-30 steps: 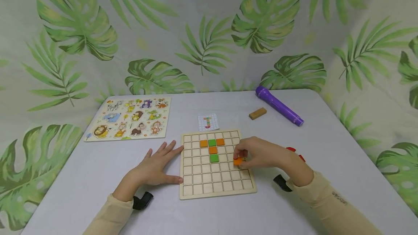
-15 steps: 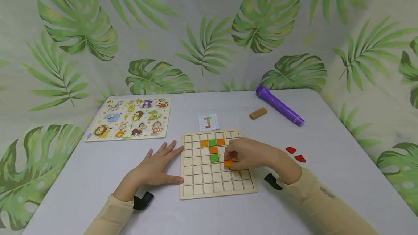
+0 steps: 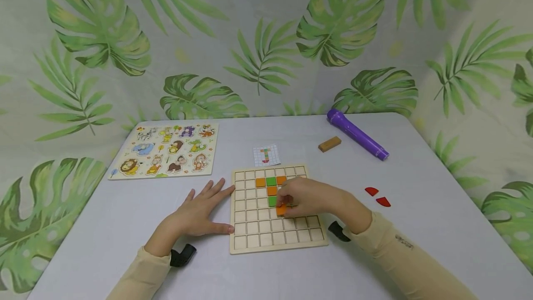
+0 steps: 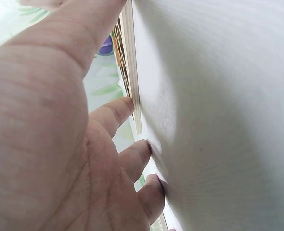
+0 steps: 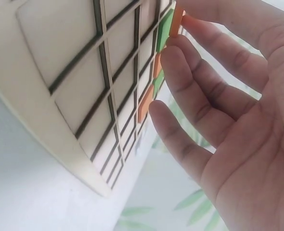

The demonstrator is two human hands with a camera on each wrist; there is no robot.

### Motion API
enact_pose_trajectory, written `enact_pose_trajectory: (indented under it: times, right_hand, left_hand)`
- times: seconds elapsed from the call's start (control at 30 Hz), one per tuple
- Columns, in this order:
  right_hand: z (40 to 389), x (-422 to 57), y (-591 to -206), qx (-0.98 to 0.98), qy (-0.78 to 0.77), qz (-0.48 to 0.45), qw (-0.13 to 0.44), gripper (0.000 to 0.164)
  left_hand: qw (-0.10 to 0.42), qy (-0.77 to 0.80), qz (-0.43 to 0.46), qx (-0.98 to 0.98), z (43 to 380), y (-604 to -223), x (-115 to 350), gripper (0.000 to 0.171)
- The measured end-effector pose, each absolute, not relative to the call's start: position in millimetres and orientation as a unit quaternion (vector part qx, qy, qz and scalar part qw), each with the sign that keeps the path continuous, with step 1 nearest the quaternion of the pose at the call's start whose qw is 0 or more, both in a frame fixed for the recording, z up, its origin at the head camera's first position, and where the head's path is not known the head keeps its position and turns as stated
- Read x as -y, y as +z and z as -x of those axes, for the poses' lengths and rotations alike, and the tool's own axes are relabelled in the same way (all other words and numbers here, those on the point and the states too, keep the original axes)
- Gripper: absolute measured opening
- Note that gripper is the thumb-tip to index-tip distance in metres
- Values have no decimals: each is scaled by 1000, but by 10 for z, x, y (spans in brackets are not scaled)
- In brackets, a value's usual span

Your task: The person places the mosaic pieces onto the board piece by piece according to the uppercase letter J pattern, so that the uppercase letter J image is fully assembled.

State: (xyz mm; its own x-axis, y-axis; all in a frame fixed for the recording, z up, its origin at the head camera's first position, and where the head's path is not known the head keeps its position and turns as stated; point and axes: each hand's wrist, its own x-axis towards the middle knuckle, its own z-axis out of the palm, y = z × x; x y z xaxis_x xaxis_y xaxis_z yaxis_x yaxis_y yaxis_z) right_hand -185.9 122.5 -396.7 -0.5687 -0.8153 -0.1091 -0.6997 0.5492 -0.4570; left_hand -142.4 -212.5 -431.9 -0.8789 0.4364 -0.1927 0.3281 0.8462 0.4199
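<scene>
My right hand (image 3: 306,196) pinches an orange square tile (image 3: 281,210) between thumb and fingers, low over a wooden grid board (image 3: 251,240). In the right wrist view that tile (image 5: 176,22) is seen edge-on at the fingertips, near a green tile (image 5: 165,30). On the board lie a row of orange, green and orange tiles, then an orange tile (image 3: 272,191) and a green tile (image 3: 272,201) below its middle. With fingers spread, my left hand (image 3: 195,212) rests on the table, fingertips and thumb touching the board's left edge; the left wrist view shows the board's side (image 4: 132,62).
Behind the board lies a small pattern card (image 3: 266,155). An animal puzzle (image 3: 164,152) sits at the back left. To the right are a wooden block (image 3: 329,144), a purple toy microphone (image 3: 358,134) and two red quarter-round pieces (image 3: 383,202).
My right hand has carried the orange tile leftward across the board, to just below the lower green tile. The red pieces, partly hidden before, now show fully. My left hand stays put.
</scene>
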Motion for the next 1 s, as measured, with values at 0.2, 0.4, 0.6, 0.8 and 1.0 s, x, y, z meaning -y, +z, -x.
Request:
enact_pose_trajectory:
  times: [0.2,0.4,0.6,0.8,1.0]
  right_hand:
    - [1880,-1176,-4017,-865,-180,440,162,12]
    - [1891,-1124,-4055,-860,-181,447,167,11]
    - [1883,-1110,-4059,-862,-181,441,173,12]
    - [1891,-1105,-4058,-859,-181,447,174,12]
    - [1879,-1091,-4050,-861,-173,447,171,11]
  left_hand:
    - [141,191,-199,-951,1436,-4324,2125,109]
    - [139,192,-199,-951,1432,-4325,2127,109]
    - [141,191,-198,-951,1430,-4332,2129,108]
    - [141,190,-198,-951,1432,-4337,2132,109]
    - [140,191,-201,-951,1431,-4330,2127,109]
